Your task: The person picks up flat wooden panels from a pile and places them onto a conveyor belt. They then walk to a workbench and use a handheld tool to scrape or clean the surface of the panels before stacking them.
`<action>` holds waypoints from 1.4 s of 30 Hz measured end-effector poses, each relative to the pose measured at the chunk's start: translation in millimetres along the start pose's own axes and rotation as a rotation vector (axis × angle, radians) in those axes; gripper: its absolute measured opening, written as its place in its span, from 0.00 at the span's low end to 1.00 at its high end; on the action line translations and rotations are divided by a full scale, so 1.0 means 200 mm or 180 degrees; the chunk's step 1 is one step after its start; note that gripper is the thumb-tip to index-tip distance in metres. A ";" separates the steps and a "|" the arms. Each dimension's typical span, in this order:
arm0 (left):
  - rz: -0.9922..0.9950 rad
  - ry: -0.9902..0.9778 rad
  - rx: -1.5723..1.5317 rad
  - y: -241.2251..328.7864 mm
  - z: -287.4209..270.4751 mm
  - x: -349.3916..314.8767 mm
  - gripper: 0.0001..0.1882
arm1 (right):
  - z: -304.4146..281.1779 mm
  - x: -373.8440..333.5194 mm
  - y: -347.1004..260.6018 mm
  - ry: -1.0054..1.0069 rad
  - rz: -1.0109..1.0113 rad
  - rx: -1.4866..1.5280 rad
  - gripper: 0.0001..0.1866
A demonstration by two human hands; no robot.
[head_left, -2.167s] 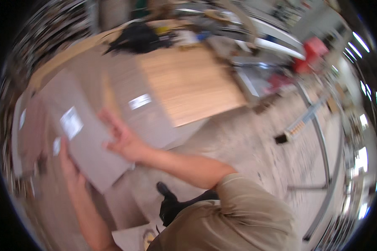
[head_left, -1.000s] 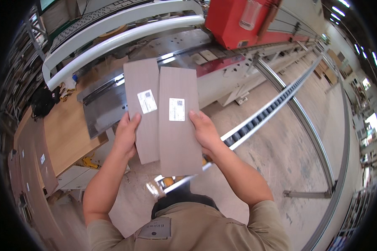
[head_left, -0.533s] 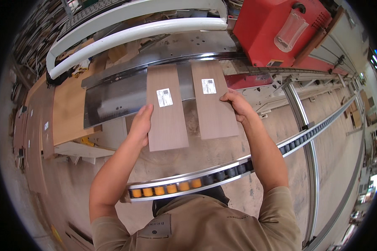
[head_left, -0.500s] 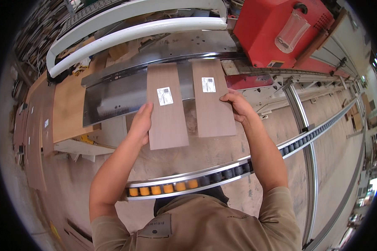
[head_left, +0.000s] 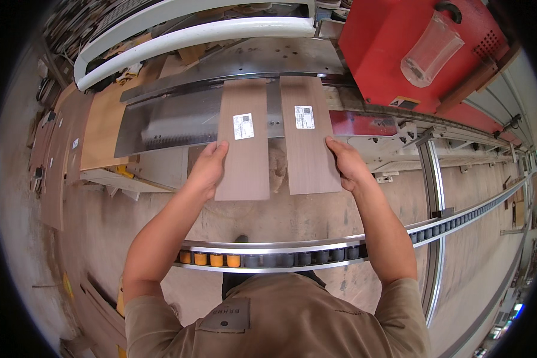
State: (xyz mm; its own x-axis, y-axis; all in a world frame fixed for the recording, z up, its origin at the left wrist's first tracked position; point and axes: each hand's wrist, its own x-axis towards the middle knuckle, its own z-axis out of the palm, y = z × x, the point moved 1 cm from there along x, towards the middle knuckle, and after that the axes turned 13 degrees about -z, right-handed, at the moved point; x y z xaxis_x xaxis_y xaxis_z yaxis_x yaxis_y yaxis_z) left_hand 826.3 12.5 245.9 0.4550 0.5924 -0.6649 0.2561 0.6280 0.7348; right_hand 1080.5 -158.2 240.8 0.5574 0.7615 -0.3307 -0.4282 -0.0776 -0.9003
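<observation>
Brown wood-look boards [head_left: 311, 158], 2 pcs, flat rectangles w/ fine straight grain & 1 white label [head_left: 243, 126] ea., sit side by side, gap betw., far ends above or on the grey metal ledge [head_left: 167, 122] (can't tell). Our L hand [head_left: 209, 168] is closed on the L board's [head_left: 243, 170] outer edge, our R hand [head_left: 348, 161] on the R board's [head_left: 313, 173]. We've 4 orange rollers [head_left: 216, 260] showing, plus 1 smooth white tube [head_left: 221, 33].

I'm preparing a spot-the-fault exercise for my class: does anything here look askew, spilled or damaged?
Nothing looks spilled or broken. Slightly odd: the white label on the left wood-grain panel seems a little askew to its edges; the other label on the right panel looks squarer. Lens bending may mislead.
</observation>
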 end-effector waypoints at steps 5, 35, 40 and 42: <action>-0.0066 -0.0655 -0.0010 -0.04 0.07 0.11 0.20 | -0.09 -0.05 -0.01 -0.0508 -0.0302 0.0169 0.17; 0.0191 0.0121 0.0346 -0.10 0.27 0.15 0.27 | -0.08 -0.02 0.01 -0.0045 -0.0370 -0.0397 0.19; 0.0045 -0.0061 0.0288 -0.07 0.38 0.12 0.26 | -0.18 -0.02 -0.01 0.0069 -0.0348 -0.0317 0.19; -0.0008 -0.0081 0.0279 -0.07 0.42 0.12 0.25 | -0.20 -0.02 -0.03 0.0085 -0.0395 -0.0323 0.19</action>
State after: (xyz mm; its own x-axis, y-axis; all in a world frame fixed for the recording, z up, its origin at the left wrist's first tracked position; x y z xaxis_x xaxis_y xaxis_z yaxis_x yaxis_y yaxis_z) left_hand 905.6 -25.0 232.2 0.4757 0.5772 -0.6638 0.3304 0.5822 0.7429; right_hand 1109.1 -185.9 236.9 0.6209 0.7520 -0.2214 -0.2815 -0.0496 -0.9583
